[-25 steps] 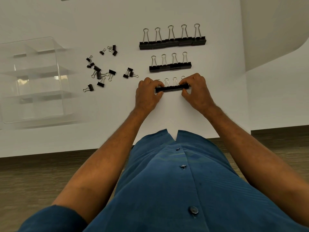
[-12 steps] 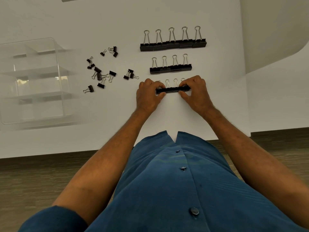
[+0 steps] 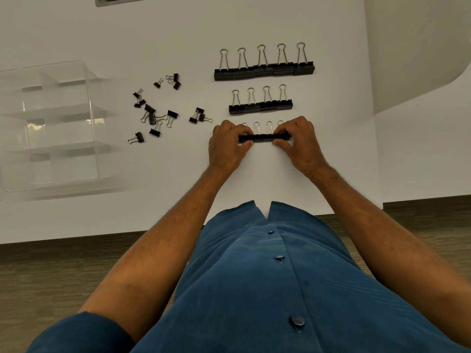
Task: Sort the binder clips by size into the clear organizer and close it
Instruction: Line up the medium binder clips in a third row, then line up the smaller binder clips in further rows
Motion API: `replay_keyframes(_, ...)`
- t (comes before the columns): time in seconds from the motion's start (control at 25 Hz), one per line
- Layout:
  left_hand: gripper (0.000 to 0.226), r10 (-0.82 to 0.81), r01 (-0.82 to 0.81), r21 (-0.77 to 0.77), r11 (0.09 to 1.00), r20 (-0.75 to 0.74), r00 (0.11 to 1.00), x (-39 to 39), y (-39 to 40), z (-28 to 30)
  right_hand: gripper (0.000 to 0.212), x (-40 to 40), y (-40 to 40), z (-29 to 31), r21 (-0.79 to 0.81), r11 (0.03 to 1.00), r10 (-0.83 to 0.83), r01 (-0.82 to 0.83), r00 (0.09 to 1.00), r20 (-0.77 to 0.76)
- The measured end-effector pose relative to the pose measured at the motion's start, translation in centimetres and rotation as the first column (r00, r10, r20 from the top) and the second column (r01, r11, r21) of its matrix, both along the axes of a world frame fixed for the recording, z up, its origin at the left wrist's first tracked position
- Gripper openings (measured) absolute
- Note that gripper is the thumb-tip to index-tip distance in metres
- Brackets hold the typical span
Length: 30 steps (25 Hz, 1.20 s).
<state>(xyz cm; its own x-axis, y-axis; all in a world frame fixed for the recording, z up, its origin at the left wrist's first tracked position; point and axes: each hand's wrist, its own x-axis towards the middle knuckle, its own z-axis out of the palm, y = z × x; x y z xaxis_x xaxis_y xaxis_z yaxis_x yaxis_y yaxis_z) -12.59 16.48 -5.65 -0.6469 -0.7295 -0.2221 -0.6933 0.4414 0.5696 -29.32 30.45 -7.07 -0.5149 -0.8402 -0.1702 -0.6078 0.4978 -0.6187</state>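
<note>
White counter [image 3: 254,26] is carrying everything I am working on, and the clear organizer [image 3: 53,123] is sitting at its left side, well apart from my hands. Beyond my hands, the row of five large clips [image 3: 265,71] and the row of four medium clips [image 3: 260,107] are lying just as they were a second ago. I am still pinching the near row of clips [image 3: 263,137] from both ends, my left hand [image 3: 225,146] curling over its left end and my right hand [image 3: 300,143] over its right end; it is sitting level now, having tilted slightly before. Scattered small clips [image 3: 155,110] are lying between organizer and rows, unmoved.
</note>
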Motion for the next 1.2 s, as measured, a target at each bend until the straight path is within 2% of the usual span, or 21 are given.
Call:
replay_keyframes(0.32, 0.034, -0.021, 0.022, 0.020, 1.000, -0.060, 0.998, 0.6, -0.1, -0.6, 0.036, 0.3, 0.0, 0.3, -0.021, 1.000, -0.011, 0.011, 1.000, 0.004)
replay_keyframes(0.44, 0.040, -0.007, 0.025, 0.123, 0.992, -0.146, 0.989, 1.4, -0.5, -0.6, 0.047, 0.9, 0.3, 0.7, -0.079, 0.996, -0.048, 0.050, 0.998, 0.027)
replay_keyframes(0.56, 0.037, 0.049, 0.003, 0.208, 0.978, -0.245, 0.968, 3.0, -1.1, -0.2, 0.039, 2.4, 0.4, 1.2, -0.187, 0.978, -0.109, 0.098, 0.993, -0.047)
replay_keyframes(0.68, 0.028, 0.097, -0.050, 0.178, 0.983, -0.266, 0.959, 5.8, -2.1, 0.2, 0.027, 4.6, -0.8, 2.0, -0.229, 0.971, -0.091, 0.063, 0.989, -0.113)
replay_keyframes(0.88, 0.022, 0.137, -0.118, 0.091, 0.989, -0.249, 0.959, 12.9, -6.4, 0.6, 0.020, 9.5, -5.7, 3.6, -0.240, 0.970, 0.006, -0.035, 0.993, -0.119)
replay_keyframes(1.04, 0.024, 0.266, -0.265, 0.035, 0.964, -0.220, 0.939, 18.0, -10.2, 1.5, 0.023, 13.9, -10.2, 4.1, -0.239, 0.962, 0.122, -0.133, 0.991, -0.061)
replay_keyframes(1.2, 0.039, 0.348, -0.351, 0.018, 0.936, -0.192, 0.918, 20.9, -12.6, 1.2, 0.032, 17.3, -14.2, 3.8, -0.187, 0.962, 0.196, -0.199, 0.980, -0.035)
